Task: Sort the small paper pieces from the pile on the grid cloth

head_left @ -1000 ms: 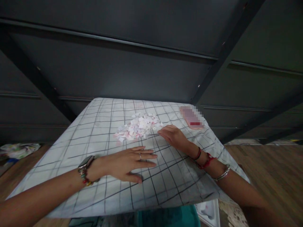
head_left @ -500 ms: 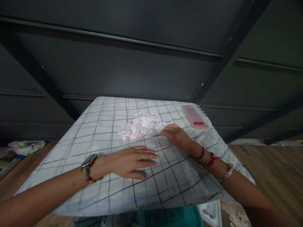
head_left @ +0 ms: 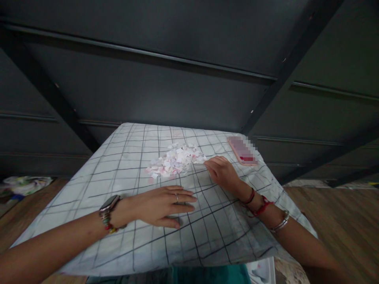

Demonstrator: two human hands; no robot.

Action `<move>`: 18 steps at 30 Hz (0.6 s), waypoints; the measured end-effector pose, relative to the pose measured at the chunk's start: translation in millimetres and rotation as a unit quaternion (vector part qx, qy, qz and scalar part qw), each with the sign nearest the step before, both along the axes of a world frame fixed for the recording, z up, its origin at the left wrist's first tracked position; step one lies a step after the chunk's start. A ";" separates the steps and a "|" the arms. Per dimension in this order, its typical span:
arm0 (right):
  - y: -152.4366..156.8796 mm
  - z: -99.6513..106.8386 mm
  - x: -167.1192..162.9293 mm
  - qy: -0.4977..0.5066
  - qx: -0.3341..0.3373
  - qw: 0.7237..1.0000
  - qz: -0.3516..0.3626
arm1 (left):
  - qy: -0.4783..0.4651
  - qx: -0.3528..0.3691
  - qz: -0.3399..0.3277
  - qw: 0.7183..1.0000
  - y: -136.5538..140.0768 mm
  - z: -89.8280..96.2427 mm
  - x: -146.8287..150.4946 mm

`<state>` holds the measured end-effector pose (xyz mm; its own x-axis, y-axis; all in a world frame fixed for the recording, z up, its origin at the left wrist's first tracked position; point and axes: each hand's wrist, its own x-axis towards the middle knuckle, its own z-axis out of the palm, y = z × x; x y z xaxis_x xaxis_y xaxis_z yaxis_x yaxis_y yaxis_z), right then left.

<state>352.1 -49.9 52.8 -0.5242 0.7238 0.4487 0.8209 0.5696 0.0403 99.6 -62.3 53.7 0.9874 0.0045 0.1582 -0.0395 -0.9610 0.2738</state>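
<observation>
A loose heap of small torn paper scraps (head_left: 177,157), white with some pink marks, lies on the checked cloth (head_left: 118,177). My right hand (head_left: 223,173) is at the heap's right edge, its fingers pinched together. From the fingertips a thin, pale, slender tool (head_left: 197,163) points left into the scraps; its exact kind is too small to make out. My left hand (head_left: 162,205) rests palm down on the cloth, nearer to me than the heap, with fingers stretched out and nothing held.
A pink-edged phone (head_left: 242,152), partly pixelated, lies at the table's far right. Dark panels (head_left: 162,94) rise behind the table. Below the front edge are a teal container (head_left: 210,275) and a white tray (head_left: 263,270). Plastic wrapping (head_left: 26,184) lies on the floor at left.
My right hand has shifted slightly right, and more of the thin tool shows at its fingertips. The left hand stays flat in place. The view has tilted a little.
</observation>
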 end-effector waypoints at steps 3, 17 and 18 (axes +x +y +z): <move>-0.9 0.6 -1.3 -0.004 -0.011 0.999 0.035 | 0.011 0.005 0.002 1.000 -0.2 0.7 -0.1; 0.7 -3.4 -1.4 -0.010 -0.015 0.999 0.035 | 0.008 -0.008 0.004 1.000 0.2 0.4 0.7; 1.0 -4.1 -1.6 -0.005 -0.013 0.999 0.032 | 0.003 -0.010 0.004 1.000 0.3 0.2 0.8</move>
<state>350.5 -48.9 48.7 -0.5751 0.6996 0.4240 0.7819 0.6225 0.0334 100.4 -62.0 53.9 0.9883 0.0146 0.1521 -0.0310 -0.9557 0.2929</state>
